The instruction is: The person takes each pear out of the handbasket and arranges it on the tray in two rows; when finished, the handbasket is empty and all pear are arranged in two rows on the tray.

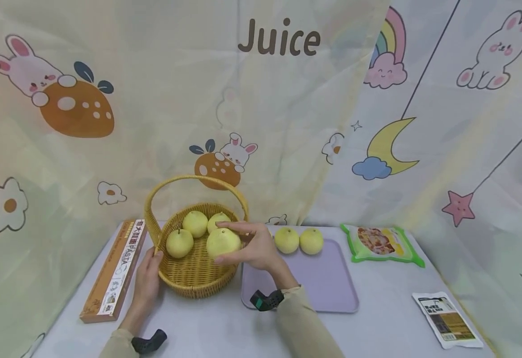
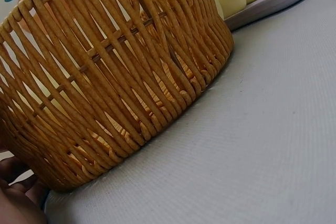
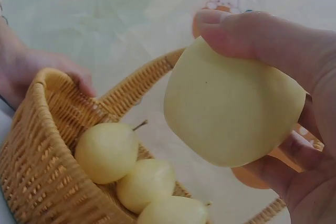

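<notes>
My right hand point(image 1: 259, 250) pinches a pale yellow pear point(image 1: 222, 243) between thumb and fingers, above the right half of a wicker basket point(image 1: 195, 290). The right wrist view shows this pear point(image 3: 231, 103) large, raised over the others. At the basket's left side, my left hand point(image 1: 148, 279) grips the rim near the foot of the arched handle. Three pears sit inside toward the back: one with a stem point(image 1: 179, 243) at left, one behind it point(image 1: 195, 223), and one point(image 1: 218, 222) partly covered by my right fingers. The left wrist view looks at the basket's woven wall point(image 2: 121, 66).
Right of the basket, a lavender tray point(image 1: 332, 291) carries two pears point(image 1: 286, 240) at its back edge. A long pasta box point(image 1: 115, 271) lies on the left. A green-edged food bag point(image 1: 380, 242) and a white pouch point(image 1: 447, 319) lie on the right. A printed curtain encloses the table.
</notes>
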Demonstrator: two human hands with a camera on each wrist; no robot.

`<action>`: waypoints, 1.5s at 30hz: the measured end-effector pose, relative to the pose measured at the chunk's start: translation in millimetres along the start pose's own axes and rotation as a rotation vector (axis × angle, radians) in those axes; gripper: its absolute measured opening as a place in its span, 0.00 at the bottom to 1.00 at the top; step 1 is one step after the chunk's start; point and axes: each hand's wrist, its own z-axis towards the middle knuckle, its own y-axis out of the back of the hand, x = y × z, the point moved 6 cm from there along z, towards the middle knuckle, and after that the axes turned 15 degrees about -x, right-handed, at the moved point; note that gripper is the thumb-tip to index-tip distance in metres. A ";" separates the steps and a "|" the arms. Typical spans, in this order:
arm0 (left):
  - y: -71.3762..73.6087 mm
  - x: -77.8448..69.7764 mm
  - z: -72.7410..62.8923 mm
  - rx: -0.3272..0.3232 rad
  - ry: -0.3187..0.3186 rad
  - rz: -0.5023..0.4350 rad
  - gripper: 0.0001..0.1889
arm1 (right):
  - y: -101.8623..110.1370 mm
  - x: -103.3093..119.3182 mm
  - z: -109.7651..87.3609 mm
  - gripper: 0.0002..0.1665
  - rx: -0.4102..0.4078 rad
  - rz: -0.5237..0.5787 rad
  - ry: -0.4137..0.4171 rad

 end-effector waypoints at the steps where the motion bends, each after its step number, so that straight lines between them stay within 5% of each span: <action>1: -0.3 0.4 -0.2 0.002 0.003 -0.001 0.36 | 2.8 1.1 -0.5 0.41 -0.004 0.008 -0.005; 31: -0.1 2.3 -0.8 0.010 0.006 0.025 0.37 | 132.3 5.1 -25.4 0.40 -0.238 -0.167 -0.046; 45: 1.2 2.1 -2.3 0.014 0.024 0.014 0.36 | 239.7 13.0 -42.8 0.40 -0.546 -0.367 -0.055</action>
